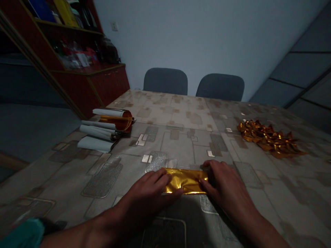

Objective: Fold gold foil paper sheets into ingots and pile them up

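Note:
A flat strip of folded gold foil paper (186, 179) lies across the near middle of the table, its shiny side up and slightly creased. My left hand (152, 187) grips its left end, thumb along the near edge and fingers over the top. At the other end my right hand (223, 182) pinches the strip, with the thumb on its face and the fingers curled at the far corner. Both ends of the strip are partly hidden by my fingers.
Loosely curled gold paper sheets with pale backs (99, 132) lie on the left. Several folded gold foil pieces (269, 137) are bunched on the right. The patterned tablecloth (178, 117) reaches two grey chairs (165, 81) by the wall. A red-brown cabinet (108, 86) stands back left.

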`<control>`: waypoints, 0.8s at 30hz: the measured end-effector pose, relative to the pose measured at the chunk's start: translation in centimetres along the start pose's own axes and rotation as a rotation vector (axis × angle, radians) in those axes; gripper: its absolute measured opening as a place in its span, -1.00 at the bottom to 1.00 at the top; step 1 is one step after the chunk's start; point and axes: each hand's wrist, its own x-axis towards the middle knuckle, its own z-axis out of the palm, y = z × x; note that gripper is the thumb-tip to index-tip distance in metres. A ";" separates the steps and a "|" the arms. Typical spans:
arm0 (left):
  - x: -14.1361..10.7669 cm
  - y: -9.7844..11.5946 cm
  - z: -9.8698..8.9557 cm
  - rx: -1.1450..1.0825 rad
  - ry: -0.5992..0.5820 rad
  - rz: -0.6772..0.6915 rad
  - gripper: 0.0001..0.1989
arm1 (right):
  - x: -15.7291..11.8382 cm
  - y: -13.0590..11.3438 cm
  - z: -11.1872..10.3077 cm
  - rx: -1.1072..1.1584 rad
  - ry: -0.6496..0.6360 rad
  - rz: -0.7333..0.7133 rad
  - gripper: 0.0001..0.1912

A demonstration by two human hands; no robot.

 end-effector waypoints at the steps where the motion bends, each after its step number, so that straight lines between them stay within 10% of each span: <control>1: 0.0 0.0 -0.2 0.039 -0.041 0.025 -0.53 | 0.0 -0.2 -0.2 0.022 0.001 -0.046 -0.80; 8: 0.7 -0.1 -1.1 0.149 -0.153 0.069 -0.53 | -0.7 -3.5 0.2 0.104 -0.084 -0.447 -0.89; 24: -0.5 -0.5 -0.2 0.223 -0.119 0.141 -0.48 | -4.1 -3.3 1.5 -0.003 0.062 -0.407 -0.49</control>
